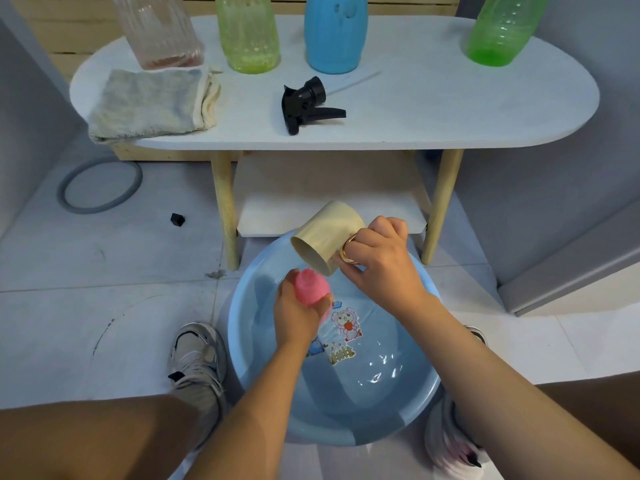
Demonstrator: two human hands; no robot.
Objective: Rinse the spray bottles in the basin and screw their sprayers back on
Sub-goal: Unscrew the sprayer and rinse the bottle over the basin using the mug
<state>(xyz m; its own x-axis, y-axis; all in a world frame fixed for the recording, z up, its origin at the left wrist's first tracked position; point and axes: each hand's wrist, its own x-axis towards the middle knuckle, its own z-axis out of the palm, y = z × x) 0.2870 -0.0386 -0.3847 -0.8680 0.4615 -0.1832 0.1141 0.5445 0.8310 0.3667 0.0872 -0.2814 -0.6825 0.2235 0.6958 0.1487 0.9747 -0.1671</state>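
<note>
A pink spray bottle (311, 287) without its sprayer is held upright over the blue basin (256, 372), gripped low by my left hand (294, 315). My right hand (379, 261) holds a beige cup (325, 237) by its gold handle, tipped so its mouth points down at the bottle's top. The basin sits on the floor and holds shallow water over a cartoon print. A black trigger sprayer (306, 103) lies on the white table (450, 109) behind.
On the table's back edge stand a clear ribbed bottle (157, 32), a light green bottle (247, 36), a blue bottle (336, 36) and a green bottle (502, 32). A folded grey cloth (152, 102) lies at the left. My shoes flank the basin.
</note>
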